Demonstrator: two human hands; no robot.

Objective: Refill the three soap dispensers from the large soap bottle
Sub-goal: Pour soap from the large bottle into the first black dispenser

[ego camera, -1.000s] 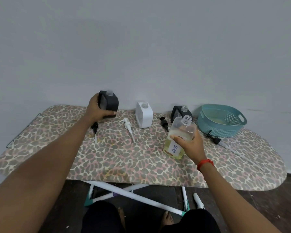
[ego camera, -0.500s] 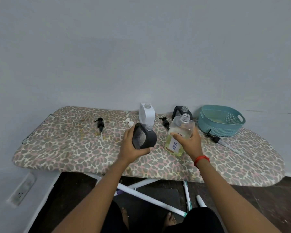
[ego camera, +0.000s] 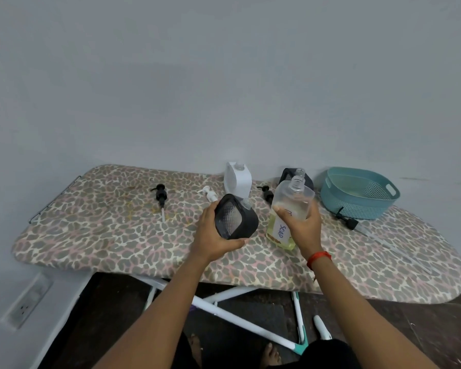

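Observation:
My left hand [ego camera: 213,233] grips a black soap dispenser [ego camera: 236,218] with a clear front panel, tilted so its open neck points toward the large bottle. My right hand [ego camera: 302,225] holds the large clear soap bottle [ego camera: 290,209], labelled SOAP, uncapped, with yellowish liquid in its lower part. The two containers are close together above the leopard-print ironing board [ego camera: 117,235]. A white dispenser [ego camera: 237,179] and a second black dispenser [ego camera: 297,177] stand uncapped at the back, the latter partly hidden by the large bottle.
Loose pump heads lie on the board: a black one [ego camera: 160,197] at left, a white one [ego camera: 210,194] near the centre, a black one [ego camera: 268,194] behind the bottle, and a long-tubed one [ego camera: 347,221] at right. A teal basket [ego camera: 357,193] sits back right.
My left hand has carried the black dispenser from the board's back left to the centre beside the large bottle. The right hand with the bottle has barely moved.

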